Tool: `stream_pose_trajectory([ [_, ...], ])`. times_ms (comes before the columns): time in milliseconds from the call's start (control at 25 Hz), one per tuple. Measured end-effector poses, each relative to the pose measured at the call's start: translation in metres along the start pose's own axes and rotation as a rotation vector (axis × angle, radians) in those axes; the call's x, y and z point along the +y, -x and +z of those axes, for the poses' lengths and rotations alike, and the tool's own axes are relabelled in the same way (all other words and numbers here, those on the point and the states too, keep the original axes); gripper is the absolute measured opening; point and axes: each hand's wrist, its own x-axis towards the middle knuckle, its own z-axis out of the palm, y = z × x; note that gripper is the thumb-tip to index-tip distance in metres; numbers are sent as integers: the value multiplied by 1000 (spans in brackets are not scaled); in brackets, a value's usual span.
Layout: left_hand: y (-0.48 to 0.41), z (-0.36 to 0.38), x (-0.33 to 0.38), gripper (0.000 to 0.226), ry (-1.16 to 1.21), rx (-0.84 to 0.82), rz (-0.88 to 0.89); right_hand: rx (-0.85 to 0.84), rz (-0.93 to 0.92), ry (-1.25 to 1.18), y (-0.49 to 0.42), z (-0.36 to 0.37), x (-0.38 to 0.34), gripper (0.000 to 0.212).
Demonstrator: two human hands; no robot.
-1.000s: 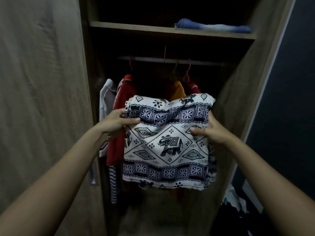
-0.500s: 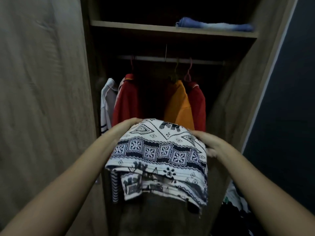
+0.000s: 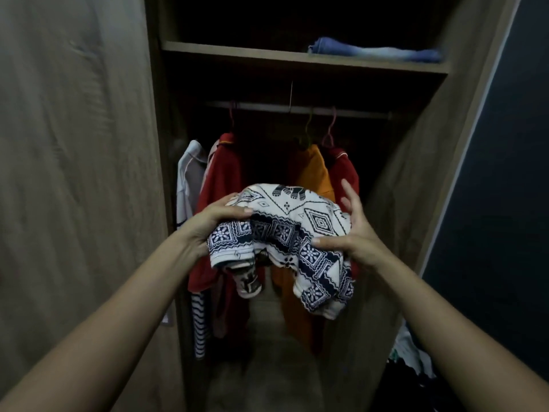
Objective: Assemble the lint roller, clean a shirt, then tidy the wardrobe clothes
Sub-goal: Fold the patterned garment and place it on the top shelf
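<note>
A: What have we got in front of the wardrobe (image 3: 416, 185)?

B: We're holding a folded garment (image 3: 297, 230), white with navy bands of squared flower motifs, diamonds, and an elephant on the top fold at 12 o'clock. It bulges in the middle and sags at its 5 and 7 o'clock corners, where loose layers hang down.

A: And our hands?

B: Our left hand (image 3: 215, 221) is at the bundle's 9 o'clock, fingers curled over the top edge and clamping the cloth. Our right hand (image 3: 355, 233) is at 3 o'clock: the thumb presses on the patterned band, the fingers are spread and raised along the side, so it's cupping more than gripping, as far as we can tell in this dim light.

A: Where does the bundle sit?

B: In the air at the wardrobe opening, in front of two red shirts (image 3: 222, 179), an orange one (image 3: 312, 171) and a white one (image 3: 190, 171) on the rail (image 3: 267, 107). Folded blue denim (image 3: 374, 50) lies on the shelf (image 3: 237, 53) at 1 o'clock
</note>
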Motion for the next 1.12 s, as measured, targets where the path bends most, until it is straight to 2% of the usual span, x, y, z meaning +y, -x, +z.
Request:
stream_pose_trajectory([
  [40,0,1,1,78,-54,-15,47,11,-40,87,0,0,-3,128],
  [160,0,6,9,86,-288,13,136,13,-143,367,-8,0,-10,129],
  [280,0,-3,17,90,-381,30,194,-10,-232,403,-16,-9,-16,108],
  [360,3,-5,18,77,-486,19,277,-1,-270,389,-18,-16,-25,92],
  [480,2,-7,18,50,-643,174,467,51,-267,342,-21,-19,-33,79],
  [600,-7,-16,17,31,-821,300,552,206,-139,423,-29,-21,-38,66],
  [640,-9,-18,16,32,-796,324,522,197,-101,406,-33,-23,-37,61],
  [720,-10,-16,17,31,-536,274,327,104,-14,223,-33,-22,-40,46],
  [760,-10,-14,17,27,-398,199,197,55,51,122,-33,-22,-39,32],
  [840,-8,-10,18,10,-227,153,1,5,217,13,-33,-21,-37,7],
  [960,-14,-16,9,33,-55,163,-116,-82,462,-220,-32,-20,-20,34],
  [1120,-12,-16,-10,38,84,113,-246,-128,545,-326,-29,-12,-9,58],
])
